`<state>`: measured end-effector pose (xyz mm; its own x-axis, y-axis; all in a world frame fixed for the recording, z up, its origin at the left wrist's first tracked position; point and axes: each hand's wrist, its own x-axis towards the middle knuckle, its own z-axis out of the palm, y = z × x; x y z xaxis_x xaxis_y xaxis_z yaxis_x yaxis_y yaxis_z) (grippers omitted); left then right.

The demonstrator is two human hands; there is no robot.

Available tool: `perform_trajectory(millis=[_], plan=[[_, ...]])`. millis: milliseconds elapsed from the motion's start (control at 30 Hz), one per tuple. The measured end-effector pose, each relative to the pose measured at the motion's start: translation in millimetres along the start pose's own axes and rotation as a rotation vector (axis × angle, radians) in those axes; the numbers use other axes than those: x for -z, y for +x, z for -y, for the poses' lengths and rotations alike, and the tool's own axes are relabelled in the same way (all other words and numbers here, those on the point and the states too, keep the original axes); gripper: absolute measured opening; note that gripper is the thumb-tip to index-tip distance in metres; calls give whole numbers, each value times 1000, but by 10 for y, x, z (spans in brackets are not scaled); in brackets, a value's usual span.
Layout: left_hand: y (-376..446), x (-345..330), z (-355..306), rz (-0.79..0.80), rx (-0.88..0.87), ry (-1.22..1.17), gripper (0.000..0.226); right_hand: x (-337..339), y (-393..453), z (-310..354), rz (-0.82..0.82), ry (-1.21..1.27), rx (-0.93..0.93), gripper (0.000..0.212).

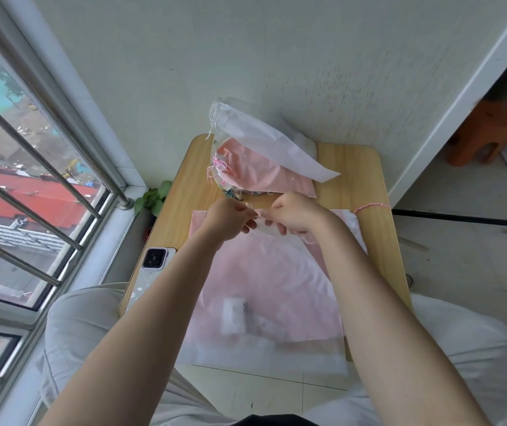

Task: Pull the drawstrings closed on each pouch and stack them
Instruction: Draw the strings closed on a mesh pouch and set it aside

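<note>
Both hands are pinching the top hem of the pink pouch (264,281) at desk (356,167) centre: left hand (230,218) and right hand (295,215) close together. The pouch stack (258,155) is lying at the far edge.

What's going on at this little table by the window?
A person sits at a small wooden table closing drawstring pouches. Both hands, the left hand and the right hand, pinch the top edge of a large pink pouch spread in front of them, apparently working its drawstring. At the far side lies a pile of pouches with gathered mouths, a white one on top of pink ones. A phone rests at the table's left edge.
</note>
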<state>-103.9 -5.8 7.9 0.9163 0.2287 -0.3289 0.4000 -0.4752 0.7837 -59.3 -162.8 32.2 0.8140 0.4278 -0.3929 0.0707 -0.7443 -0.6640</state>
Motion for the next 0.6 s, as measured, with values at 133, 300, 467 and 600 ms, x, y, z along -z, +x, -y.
perform_trajectory(millis=[133,300,467,600], plan=[[49,46,18,16,104,-228,11,34,-149,15,145,43,22,26],[55,39,17,59,76,-274,17,-121,-157,76,223,-9,33,20],[28,96,28,161,-7,-158,14,-267,-136,54,196,36,-11,19],[13,80,42,115,-81,-66,17,-123,-182,-9,72,196,42,22]])
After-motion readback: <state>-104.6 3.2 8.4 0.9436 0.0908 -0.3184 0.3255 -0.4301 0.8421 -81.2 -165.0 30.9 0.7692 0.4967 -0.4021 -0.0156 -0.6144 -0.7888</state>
